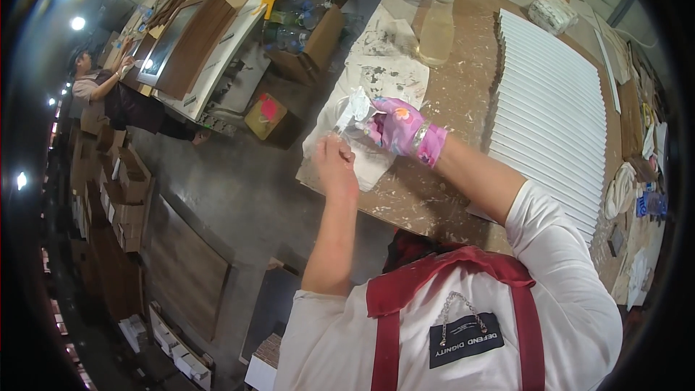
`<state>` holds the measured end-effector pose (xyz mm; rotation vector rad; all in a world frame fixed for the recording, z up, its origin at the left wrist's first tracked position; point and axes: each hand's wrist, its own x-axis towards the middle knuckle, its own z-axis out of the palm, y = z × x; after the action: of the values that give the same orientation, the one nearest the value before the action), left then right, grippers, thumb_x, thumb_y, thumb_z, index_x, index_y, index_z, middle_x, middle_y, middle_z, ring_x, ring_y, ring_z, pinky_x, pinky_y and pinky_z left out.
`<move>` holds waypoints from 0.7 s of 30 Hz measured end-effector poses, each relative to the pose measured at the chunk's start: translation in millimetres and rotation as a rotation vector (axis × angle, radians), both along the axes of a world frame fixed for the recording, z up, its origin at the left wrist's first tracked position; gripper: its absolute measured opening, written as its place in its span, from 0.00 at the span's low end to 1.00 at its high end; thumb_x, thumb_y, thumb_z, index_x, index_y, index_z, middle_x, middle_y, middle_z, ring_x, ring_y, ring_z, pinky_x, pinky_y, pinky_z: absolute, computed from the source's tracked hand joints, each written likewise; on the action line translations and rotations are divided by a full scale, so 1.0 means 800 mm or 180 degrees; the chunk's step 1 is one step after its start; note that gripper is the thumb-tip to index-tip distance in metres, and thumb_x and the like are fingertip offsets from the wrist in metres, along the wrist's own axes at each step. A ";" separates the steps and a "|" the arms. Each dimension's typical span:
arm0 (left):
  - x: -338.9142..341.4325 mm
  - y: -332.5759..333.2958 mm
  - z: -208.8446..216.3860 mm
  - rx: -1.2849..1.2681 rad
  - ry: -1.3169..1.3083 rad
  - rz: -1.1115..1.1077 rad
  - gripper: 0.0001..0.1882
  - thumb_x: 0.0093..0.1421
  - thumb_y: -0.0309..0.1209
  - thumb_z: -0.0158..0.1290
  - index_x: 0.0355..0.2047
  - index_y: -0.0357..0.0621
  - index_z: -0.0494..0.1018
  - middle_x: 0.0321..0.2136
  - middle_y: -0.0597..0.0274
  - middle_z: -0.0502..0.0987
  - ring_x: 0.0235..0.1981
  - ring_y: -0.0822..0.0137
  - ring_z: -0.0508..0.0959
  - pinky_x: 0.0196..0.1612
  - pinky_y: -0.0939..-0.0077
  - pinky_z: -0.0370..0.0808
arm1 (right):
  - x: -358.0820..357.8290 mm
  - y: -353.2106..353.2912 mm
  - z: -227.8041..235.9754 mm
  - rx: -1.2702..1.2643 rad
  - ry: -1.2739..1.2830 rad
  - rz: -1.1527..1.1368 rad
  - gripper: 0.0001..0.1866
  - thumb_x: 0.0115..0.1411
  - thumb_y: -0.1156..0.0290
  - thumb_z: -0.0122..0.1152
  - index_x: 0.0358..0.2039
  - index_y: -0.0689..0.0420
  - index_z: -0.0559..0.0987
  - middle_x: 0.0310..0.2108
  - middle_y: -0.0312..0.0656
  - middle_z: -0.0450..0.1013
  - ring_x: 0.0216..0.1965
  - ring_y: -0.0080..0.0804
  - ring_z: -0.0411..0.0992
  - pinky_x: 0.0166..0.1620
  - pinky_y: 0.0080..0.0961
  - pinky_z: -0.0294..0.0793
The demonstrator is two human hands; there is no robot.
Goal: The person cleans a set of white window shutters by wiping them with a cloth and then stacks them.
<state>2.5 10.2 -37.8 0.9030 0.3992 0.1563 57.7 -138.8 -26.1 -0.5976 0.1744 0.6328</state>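
Note:
My left hand (337, 159) is bare, its fingers curled closed at the near left corner of the workbench. From its fingertips a thin pale strip (343, 123) runs up to a white crumpled piece (359, 105). My right hand (400, 130) wears a pink flowered glove and is closed on that crumpled piece, whose exact kind is unclear. Both hands are close together above a stained white cloth (398, 76) spread over the bench edge. Beyond the right hand, a clear bottle (438, 29) with a white cap stands upright, holding yellowish liquid.
Many white strips (550, 116) lie side by side on the brown bench top (470, 87) at right. A wrapped white bundle (552, 14) sits behind them. Across the aisle, another person (119, 94) stands at a table with wooden panels (199, 43). Cardboard boxes (123, 203) stand at left.

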 end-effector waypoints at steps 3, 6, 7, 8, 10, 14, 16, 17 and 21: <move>0.001 -0.008 -0.007 0.0178 0.0023 -0.0104 0.10 0.66 0.30 0.46 0.27 0.50 0.61 0.20 0.73 0.62 0.20 0.81 0.61 0.23 0.86 0.58 | 0.000 0.003 -0.006 -0.0178 -0.0067 -0.0137 0.09 0.63 0.66 0.55 0.41 0.55 0.74 0.34 0.38 0.74 0.35 0.29 0.74 0.40 0.27 0.77; 0.014 0.002 -0.018 0.0254 -0.0043 -0.0068 0.11 0.66 0.31 0.46 0.26 0.50 0.61 0.20 0.73 0.62 0.20 0.81 0.60 0.22 0.86 0.57 | 0.009 0.001 -0.009 -0.0259 -0.0189 0.0305 0.08 0.62 0.64 0.57 0.38 0.53 0.74 0.31 0.34 0.73 0.30 0.24 0.70 0.34 0.23 0.73; 0.019 0.007 -0.022 0.0301 -0.0160 -0.0048 0.11 0.67 0.31 0.46 0.26 0.50 0.61 0.20 0.73 0.62 0.19 0.81 0.59 0.22 0.86 0.56 | 0.010 0.001 -0.006 -0.0493 -0.0368 0.0310 0.09 0.61 0.64 0.58 0.40 0.52 0.75 0.31 0.33 0.73 0.30 0.22 0.69 0.33 0.21 0.71; 0.024 0.010 -0.022 0.0290 -0.0167 -0.0024 0.11 0.67 0.31 0.46 0.26 0.50 0.61 0.20 0.73 0.62 0.19 0.81 0.59 0.22 0.86 0.56 | 0.011 0.001 0.000 -0.0738 -0.0555 0.0329 0.11 0.60 0.63 0.60 0.42 0.52 0.75 0.31 0.31 0.73 0.29 0.20 0.68 0.32 0.19 0.70; 0.034 0.019 -0.019 0.0492 -0.0081 0.0402 0.11 0.67 0.31 0.46 0.26 0.49 0.61 0.19 0.74 0.62 0.19 0.81 0.59 0.23 0.85 0.56 | 0.021 0.003 0.008 -0.1204 -0.0664 0.0291 0.14 0.60 0.63 0.61 0.45 0.51 0.75 0.32 0.31 0.73 0.32 0.21 0.70 0.35 0.20 0.70; 0.029 0.029 -0.001 0.1514 0.0026 0.0573 0.11 0.65 0.31 0.47 0.26 0.42 0.65 0.19 0.70 0.63 0.21 0.79 0.62 0.25 0.80 0.61 | 0.035 -0.012 0.028 -0.1913 -0.1127 0.0166 0.23 0.59 0.64 0.61 0.55 0.48 0.71 0.41 0.29 0.73 0.45 0.20 0.69 0.51 0.27 0.65; 0.022 0.035 0.002 0.2225 -0.0195 0.0649 0.11 0.65 0.30 0.48 0.24 0.43 0.64 0.18 0.72 0.62 0.21 0.81 0.60 0.24 0.82 0.58 | 0.042 -0.012 0.034 -0.2057 -0.1135 0.0068 0.26 0.59 0.65 0.59 0.58 0.48 0.68 0.45 0.30 0.73 0.49 0.21 0.68 0.56 0.30 0.61; 0.018 0.035 0.005 0.2948 -0.0418 0.0693 0.12 0.65 0.29 0.49 0.23 0.44 0.64 0.18 0.74 0.62 0.20 0.84 0.58 0.23 0.85 0.55 | 0.044 -0.012 0.033 -0.2070 -0.1131 0.0087 0.26 0.59 0.65 0.59 0.58 0.48 0.68 0.45 0.30 0.73 0.49 0.21 0.68 0.56 0.30 0.61; 0.007 0.037 0.016 0.3152 -0.0076 0.0188 0.11 0.62 0.30 0.51 0.25 0.39 0.67 0.19 0.65 0.67 0.23 0.72 0.67 0.29 0.73 0.67 | 0.053 -0.004 0.023 -0.1868 -0.1196 0.0015 0.27 0.58 0.65 0.60 0.59 0.52 0.68 0.46 0.30 0.73 0.50 0.21 0.67 0.56 0.29 0.60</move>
<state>8.1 39.7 -25.3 1.8604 0.3173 0.4388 99.9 -142.3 -7.5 -1.2702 0.0009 0.4587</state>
